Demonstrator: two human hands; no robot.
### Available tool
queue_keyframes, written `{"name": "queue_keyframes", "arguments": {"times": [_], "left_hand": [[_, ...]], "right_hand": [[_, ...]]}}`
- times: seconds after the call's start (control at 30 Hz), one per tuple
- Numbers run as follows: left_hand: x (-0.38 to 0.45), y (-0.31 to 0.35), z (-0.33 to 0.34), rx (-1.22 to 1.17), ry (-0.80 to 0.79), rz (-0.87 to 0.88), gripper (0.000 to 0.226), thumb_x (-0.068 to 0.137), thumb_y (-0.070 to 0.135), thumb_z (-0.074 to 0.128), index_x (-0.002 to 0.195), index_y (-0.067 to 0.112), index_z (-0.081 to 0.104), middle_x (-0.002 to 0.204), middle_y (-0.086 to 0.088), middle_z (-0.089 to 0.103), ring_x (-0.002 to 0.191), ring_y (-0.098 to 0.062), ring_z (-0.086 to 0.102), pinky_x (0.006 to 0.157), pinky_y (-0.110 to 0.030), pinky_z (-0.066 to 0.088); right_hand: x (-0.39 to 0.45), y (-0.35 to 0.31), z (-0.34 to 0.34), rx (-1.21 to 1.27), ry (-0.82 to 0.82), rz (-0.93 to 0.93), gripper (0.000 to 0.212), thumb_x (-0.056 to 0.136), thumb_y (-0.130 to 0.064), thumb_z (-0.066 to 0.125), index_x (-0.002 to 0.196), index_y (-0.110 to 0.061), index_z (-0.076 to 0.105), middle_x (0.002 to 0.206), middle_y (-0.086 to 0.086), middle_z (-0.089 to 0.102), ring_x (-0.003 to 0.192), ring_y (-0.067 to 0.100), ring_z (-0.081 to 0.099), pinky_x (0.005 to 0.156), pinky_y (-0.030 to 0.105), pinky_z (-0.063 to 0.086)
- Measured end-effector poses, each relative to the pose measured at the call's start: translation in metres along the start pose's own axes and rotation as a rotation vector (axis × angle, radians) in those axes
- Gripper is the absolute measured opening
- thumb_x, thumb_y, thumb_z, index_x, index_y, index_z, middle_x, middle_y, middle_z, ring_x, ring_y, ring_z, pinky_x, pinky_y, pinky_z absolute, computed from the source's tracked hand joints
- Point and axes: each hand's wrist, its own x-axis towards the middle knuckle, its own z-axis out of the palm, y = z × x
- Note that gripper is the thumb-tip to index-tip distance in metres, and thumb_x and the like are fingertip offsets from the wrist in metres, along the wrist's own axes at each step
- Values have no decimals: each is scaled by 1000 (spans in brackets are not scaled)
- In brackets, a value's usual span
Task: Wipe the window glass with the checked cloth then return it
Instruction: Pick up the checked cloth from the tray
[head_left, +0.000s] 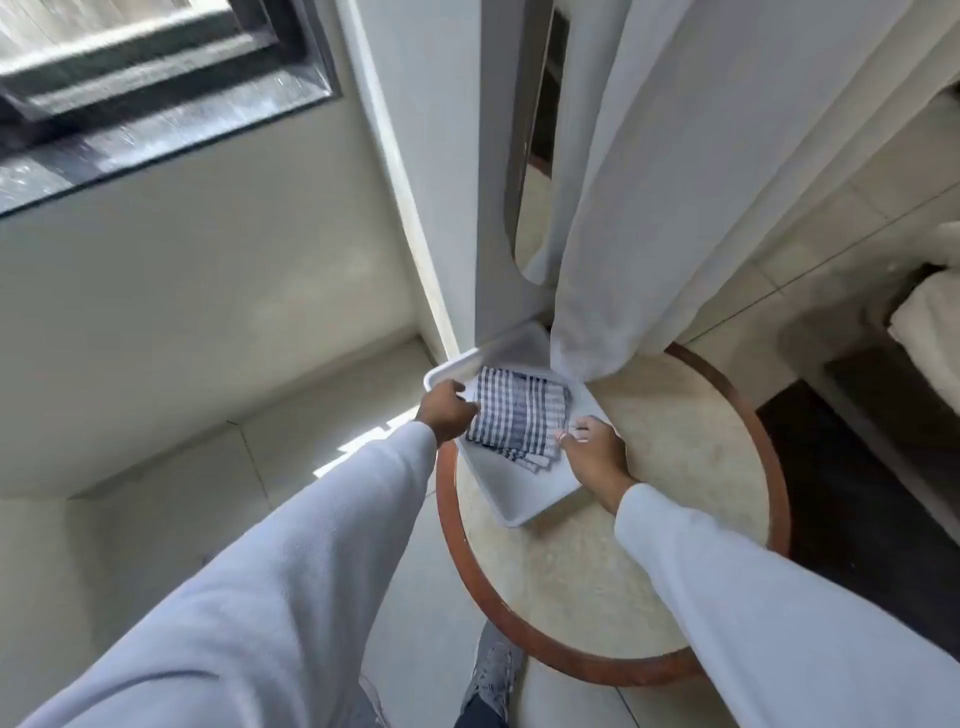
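We see the folded checked cloth (517, 415) lying in a white tray (524, 499) on the round surface (649, 467). Left hand (445, 410) touches the cloth's left edge, fingers curled; we cannot tell if it grips. Right hand (595, 452) sits at the cloth's near-right corner, fingertips on it, grip unclear. A white curtain (623, 208) hides the tray's far corner. The window (156, 93) upper left is blurred and cut off.
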Motion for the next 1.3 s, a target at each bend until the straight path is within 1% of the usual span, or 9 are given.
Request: {"name": "queue_keyframes", "arguments": {"times": [0.13,0.23,0.33,0.5,0.6,0.77,0.93,1.13,1.3], "left_hand": [[50,1,23,33,24,0,56,104,10,57,157,-5,46,154,-25,58,142,-40,58,117,-46,50],[74,2,33,55,71,-11,53,102,16,57,149,-7,48,140,-27,64,130,-43,64,100,-47,57],[92,4,39,109,61,-37,67,107,30,58,159,-5,36,140,-23,66,125,-38,66,86,-37,47],[108,0,38,216,46,17,47,111,39,55,127,-3,70,120,-19,74,123,-38,69,90,-35,47],[106,-2,24,201,63,38,48,110,45,54,117,1,73,120,-19,76,118,-38,70,95,-36,49],[83,-3,-19,53,99,88,38,108,41,59,91,8,67,96,-15,68,92,-30,61,83,-37,49],[17,15,-116,-62,125,185,40,109,42,58,86,10,62,84,-6,62,83,-24,55,69,-33,42],[-103,44,-268,-210,333,391,38,112,40,53,81,19,50,77,2,49,70,-16,43,64,-36,34],[-242,82,-407,-364,536,575,39,110,49,52,98,13,63,91,-20,71,81,-22,64,71,-43,53]], "right_hand": [[56,8,24,-18,47,108,49,105,-33,67,138,1,59,142,21,66,130,38,62,95,34,45],[79,7,45,-8,91,112,60,102,-39,70,143,3,55,147,24,63,136,42,60,107,43,49],[94,2,65,-103,121,102,64,97,-33,79,143,5,54,148,26,60,140,44,56,111,49,52],[106,3,76,-84,74,135,39,97,-27,79,120,4,74,128,23,75,120,40,70,100,45,59],[98,1,65,97,0,111,33,99,-27,76,125,-6,73,126,16,78,114,36,74,103,46,61],[66,-30,52,222,-184,-23,33,102,-13,72,135,-7,69,135,13,76,124,30,72,113,50,56],[13,-110,35,366,-326,-110,17,101,-10,73,118,-10,74,120,14,81,94,18,79,82,29,67],[-94,-275,14,514,-392,-295,12,99,-9,75,111,-8,77,98,8,84,82,20,80,76,35,68],[-234,-433,-33,607,-493,-541,31,103,-14,71,125,8,68,122,29,78,112,48,76,99,61,62]]}}
